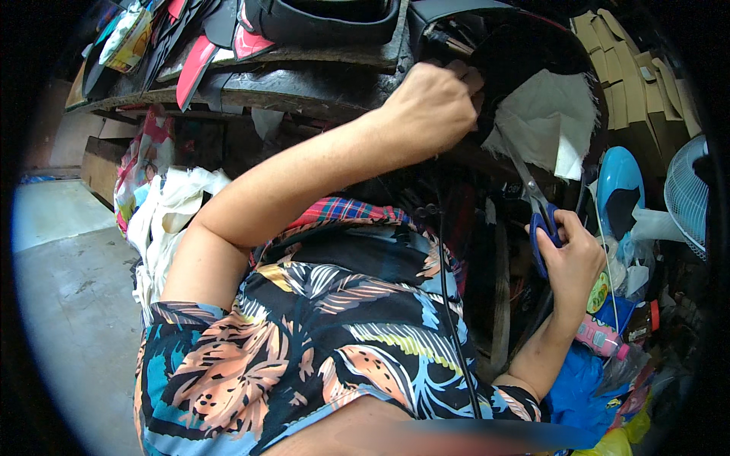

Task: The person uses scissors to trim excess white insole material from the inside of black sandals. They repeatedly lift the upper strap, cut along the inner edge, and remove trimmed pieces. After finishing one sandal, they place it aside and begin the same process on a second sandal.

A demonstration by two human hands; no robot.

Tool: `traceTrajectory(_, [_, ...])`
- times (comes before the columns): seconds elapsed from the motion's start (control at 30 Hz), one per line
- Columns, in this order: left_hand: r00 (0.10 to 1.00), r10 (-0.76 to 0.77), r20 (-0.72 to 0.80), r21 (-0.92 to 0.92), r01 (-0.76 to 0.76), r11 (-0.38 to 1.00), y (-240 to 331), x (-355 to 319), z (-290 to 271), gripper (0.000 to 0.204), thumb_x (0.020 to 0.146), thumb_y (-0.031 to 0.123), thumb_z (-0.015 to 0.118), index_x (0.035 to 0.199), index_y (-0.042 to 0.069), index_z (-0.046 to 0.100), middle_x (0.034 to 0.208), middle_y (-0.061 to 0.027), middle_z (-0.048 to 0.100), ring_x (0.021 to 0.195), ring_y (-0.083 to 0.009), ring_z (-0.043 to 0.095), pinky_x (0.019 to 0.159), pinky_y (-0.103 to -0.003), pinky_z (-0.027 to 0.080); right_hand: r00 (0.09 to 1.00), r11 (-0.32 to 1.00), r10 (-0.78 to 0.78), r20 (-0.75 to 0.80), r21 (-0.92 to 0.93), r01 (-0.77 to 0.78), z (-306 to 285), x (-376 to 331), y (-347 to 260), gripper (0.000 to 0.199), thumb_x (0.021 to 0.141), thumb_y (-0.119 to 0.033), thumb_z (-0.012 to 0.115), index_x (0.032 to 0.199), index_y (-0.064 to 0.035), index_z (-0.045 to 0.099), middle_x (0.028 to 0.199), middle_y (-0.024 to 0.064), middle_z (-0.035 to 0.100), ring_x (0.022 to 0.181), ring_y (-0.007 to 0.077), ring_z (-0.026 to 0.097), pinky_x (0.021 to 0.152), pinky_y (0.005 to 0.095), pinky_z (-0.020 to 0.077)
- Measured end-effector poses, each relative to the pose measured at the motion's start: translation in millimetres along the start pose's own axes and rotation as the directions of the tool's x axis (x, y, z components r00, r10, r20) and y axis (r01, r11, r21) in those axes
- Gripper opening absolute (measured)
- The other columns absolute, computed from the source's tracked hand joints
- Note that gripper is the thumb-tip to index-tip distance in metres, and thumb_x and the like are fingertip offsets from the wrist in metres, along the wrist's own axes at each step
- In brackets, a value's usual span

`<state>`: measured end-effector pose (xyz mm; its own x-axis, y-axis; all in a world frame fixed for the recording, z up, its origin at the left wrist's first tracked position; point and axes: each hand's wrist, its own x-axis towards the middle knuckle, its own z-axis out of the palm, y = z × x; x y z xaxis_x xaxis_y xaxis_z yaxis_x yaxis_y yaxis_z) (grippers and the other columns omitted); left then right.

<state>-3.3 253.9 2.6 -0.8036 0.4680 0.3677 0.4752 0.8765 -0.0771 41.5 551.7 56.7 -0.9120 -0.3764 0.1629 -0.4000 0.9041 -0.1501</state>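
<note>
My left hand is raised and closed on the edge of a black curved piece lined with frayed white cloth. My right hand grips blue-handled scissors lower right, their blades pointing up along the left edge of the white cloth. My floral-print clothing fills the lower middle of the view.
A dark shelf above holds black and red shoe pieces. Cardboard pieces stand at upper right, beside a blue fan and a white fan. Bags and a pink bottle lie at lower right. Grey floor at left.
</note>
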Motion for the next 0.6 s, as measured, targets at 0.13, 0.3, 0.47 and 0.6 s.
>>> traceTrajectory(0.13, [0.994,0.101,0.033,-0.294,-0.087,0.952,21,-22,-9,0.032,0.089,0.03,0.07,0.112,0.008,0.072,0.119,-0.0204,0.068,0.104,-0.0329,0.069,0.09,-0.043,0.055,0.998,0.997,0.061,0.008,0.056,-0.061,5,-5,5,0.032,0.071,-0.024,0.084,0.096,-0.0091,0.07,0.071,0.0098,0.065,0.065,0.0301,0.065,0.06,0.0417,0.0471])
traceTrajectory(0.3, [0.967,0.233,-0.1,-0.522,-0.25,0.815,11,-25,-34,0.029,0.085,0.022,0.074,0.112,0.01,0.07,0.1,-0.0119,0.069,0.1,-0.0282,0.068,0.081,-0.037,0.056,0.997,0.995,0.074,0.017,0.066,-0.075,8,-9,9,0.033,0.069,-0.023,0.085,0.096,-0.0089,0.071,0.071,0.0094,0.065,0.066,0.0289,0.066,0.061,0.0406,0.0479])
traceTrajectory(0.47, [0.956,-0.078,-0.284,-0.11,0.048,0.993,2,-7,-34,0.042,0.078,0.01,0.072,0.119,0.007,0.065,0.115,-0.011,0.063,0.087,-0.0283,0.069,0.069,-0.036,0.057,0.998,0.992,0.063,0.0,0.113,-0.063,5,-11,6,0.032,0.068,-0.02,0.085,0.094,-0.0076,0.071,0.071,0.0094,0.065,0.065,0.027,0.066,0.061,0.0391,0.0479])
traceTrajectory(0.6, [0.99,-0.132,-0.046,-0.044,0.13,0.991,-3,-6,-24,0.039,0.074,0.009,0.072,0.113,0.006,0.069,0.109,-0.0148,0.067,0.082,-0.0303,0.071,0.066,-0.038,0.058,0.999,0.981,0.04,-0.029,0.189,-0.034,2,-10,2,0.031,0.067,-0.018,0.084,0.093,-0.0069,0.071,0.071,0.0097,0.065,0.065,0.0259,0.065,0.06,0.0381,0.0478])
